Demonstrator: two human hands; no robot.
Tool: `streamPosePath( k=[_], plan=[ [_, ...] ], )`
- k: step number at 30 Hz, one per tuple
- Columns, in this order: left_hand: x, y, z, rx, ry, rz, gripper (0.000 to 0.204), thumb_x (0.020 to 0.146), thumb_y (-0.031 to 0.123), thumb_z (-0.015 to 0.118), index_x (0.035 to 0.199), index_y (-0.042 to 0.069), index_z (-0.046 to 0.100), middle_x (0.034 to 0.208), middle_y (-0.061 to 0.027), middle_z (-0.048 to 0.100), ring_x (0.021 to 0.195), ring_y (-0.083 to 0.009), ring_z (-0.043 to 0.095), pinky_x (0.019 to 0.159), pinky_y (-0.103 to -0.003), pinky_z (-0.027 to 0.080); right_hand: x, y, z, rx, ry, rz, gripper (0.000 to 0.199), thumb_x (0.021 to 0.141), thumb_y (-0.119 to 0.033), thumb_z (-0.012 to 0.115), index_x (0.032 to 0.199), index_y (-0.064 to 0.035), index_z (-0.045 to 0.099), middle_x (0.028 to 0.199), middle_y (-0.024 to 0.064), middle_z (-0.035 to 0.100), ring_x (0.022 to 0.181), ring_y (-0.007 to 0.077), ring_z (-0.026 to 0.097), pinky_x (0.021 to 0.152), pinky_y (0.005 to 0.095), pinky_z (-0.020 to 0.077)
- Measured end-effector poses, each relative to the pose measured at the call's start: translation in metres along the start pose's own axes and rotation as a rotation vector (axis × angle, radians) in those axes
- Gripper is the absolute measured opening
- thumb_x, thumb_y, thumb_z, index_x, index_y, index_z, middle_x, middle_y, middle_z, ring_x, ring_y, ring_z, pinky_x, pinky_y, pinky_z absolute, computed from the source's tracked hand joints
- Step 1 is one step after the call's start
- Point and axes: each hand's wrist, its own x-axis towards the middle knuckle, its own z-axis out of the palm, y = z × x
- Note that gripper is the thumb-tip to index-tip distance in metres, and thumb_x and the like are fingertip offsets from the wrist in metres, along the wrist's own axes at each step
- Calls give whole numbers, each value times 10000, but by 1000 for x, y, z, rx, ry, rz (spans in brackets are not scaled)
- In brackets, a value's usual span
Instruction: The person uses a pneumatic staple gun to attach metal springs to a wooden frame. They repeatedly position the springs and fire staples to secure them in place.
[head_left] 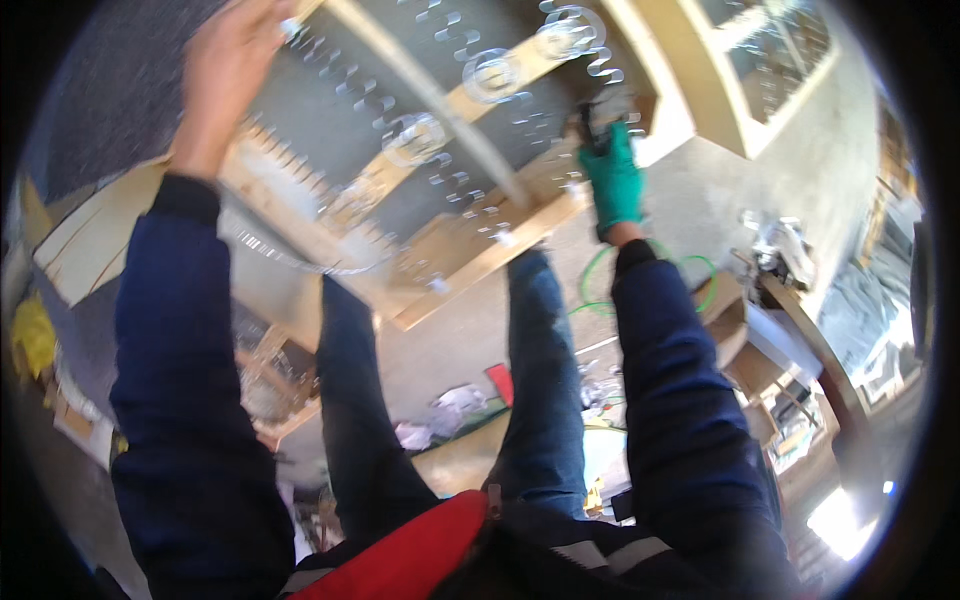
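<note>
A large wooden frame [490, 262] stands in front of me, with silvery zigzag springs [455, 185] strung across it. Round wire coils [412, 138] sit along a pale wooden bar in its middle. My bare left hand [225, 85] is at the frame's far left edge, by a spring end; its fingers are blurred and partly cut off by the picture's rim. In a green glove, my right hand [612, 180] grips a dark handheld tool [602, 118] over the frame's right side. Blur hides the tool's exact kind.
A green hose [700, 283] loops on the floor beside my right forearm. Another wooden frame [745, 120] stands at the far right. Cardboard boxes [750, 345] lie at the right, with a pale board [100, 240] at the left. Scraps and cloth [455, 405] are strewn near my legs.
</note>
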Motion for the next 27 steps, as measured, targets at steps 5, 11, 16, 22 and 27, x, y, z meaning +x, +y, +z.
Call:
streamPosePath(
  k=[5,11,16,22,27],
  plan=[
    [0,-34,7,-96,-214,39,293,977,-10,635,1252,10,731,1020,-86,691,870,-196,635,780,-319,523,43,5,23,-8,-16,87,582,909,-248,833,1360,-36,531,1167,215,745,1015,385,735,853,452,564],
    [-3,-29,28,-150,-105,181,316,1007,1,574,1287,27,720,1054,-163,703,967,-289,687,870,-378,548,52,25,36,-140,-19,193,843,846,-556,825,1423,-40,492,1216,241,739,1123,462,707,942,510,540],
    [-34,-8,97,-116,39,196,225,1035,147,649,1224,107,766,1128,-71,751,935,-294,740,825,-419,589,64,37,55,-156,-60,207,971,849,-560,826,1515,8,405,1308,291,692,1191,477,676,977,504,531],
    [-56,10,175,-167,105,84,112,981,191,688,1059,139,749,999,-81,664,974,-334,629,915,-471,525,66,51,55,-16,-103,308,1135,816,-533,860,1618,41,298,1471,300,596,1335,453,602,1098,456,478],
    [-62,22,198,-195,157,85,115,967,245,705,990,139,742,981,-78,659,986,-325,622,911,-468,521,70,70,68,-112,-13,166,1096,822,-469,847,1615,36,284,1435,305,613,1313,463,612,1080,467,490]
  ],
)
